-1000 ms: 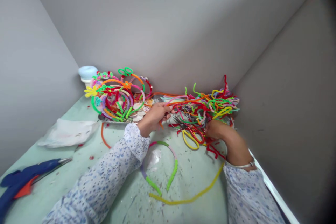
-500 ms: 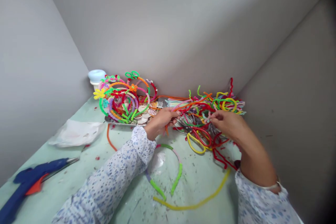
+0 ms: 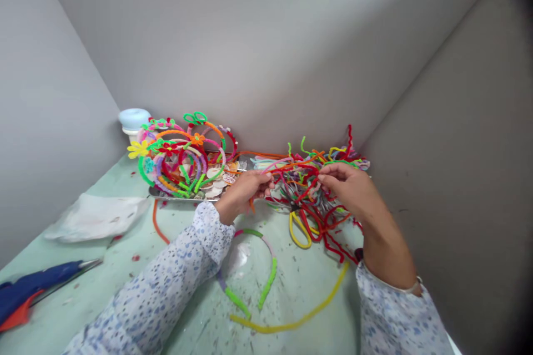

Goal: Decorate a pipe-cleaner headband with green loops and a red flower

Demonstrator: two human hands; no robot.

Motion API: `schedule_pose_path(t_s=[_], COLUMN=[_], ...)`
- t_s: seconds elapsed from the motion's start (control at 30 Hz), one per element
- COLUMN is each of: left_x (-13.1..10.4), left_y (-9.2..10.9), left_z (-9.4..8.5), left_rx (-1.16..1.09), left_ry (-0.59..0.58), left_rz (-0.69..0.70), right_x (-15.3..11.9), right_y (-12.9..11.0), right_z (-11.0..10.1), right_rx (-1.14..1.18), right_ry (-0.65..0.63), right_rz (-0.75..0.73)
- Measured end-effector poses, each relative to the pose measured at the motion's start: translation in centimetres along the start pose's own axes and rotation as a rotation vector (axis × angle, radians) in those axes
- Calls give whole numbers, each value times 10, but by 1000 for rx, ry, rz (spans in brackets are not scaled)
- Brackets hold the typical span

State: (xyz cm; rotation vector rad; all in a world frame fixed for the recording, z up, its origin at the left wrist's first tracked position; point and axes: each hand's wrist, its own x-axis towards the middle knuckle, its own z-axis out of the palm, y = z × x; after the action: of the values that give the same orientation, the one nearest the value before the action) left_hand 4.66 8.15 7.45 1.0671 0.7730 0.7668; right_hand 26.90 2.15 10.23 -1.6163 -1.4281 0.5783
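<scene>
Head view: a red fuzzy stem now spans the gap between the two hands, at the front of the tangled pile. The right hand has left the pale curl it was at half a second ago and pinches the red stem between thumb and fingertips. The left hand has kept its closed grip on several stems, an orange one poking out below; exactly which ones it clasps, I cannot tell. That suggests the red strand is being sorted from the tangle, though it may still snag there. Nearer the person, a multicoloured headband lies on the table behind a loose yellow stem. Leftward sit the tray with decorated headbands, a plastic bag and a blue glue gun.
</scene>
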Motion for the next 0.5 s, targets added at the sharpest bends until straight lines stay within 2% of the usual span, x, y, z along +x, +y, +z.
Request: schedule_pose_path(t_s=[0.13,0.27,0.4,0.5], left_x=[2,0,-6,-6], left_y=[-7,-11,-12,-14], left_z=[5,14,23,22], left_rx=[33,153,236,267], left_ry=[-6,-35,-171,-212], left_rz=[6,111,187,205], right_x=[-4,-8,-11,-12], right_y=[-12,-22,-29,-32], right_z=[7,21,36,32], right_rx=[84,167,223,190], right_ry=[-74,-106,-154,-163], right_rz=[29,-20,-67,-76])
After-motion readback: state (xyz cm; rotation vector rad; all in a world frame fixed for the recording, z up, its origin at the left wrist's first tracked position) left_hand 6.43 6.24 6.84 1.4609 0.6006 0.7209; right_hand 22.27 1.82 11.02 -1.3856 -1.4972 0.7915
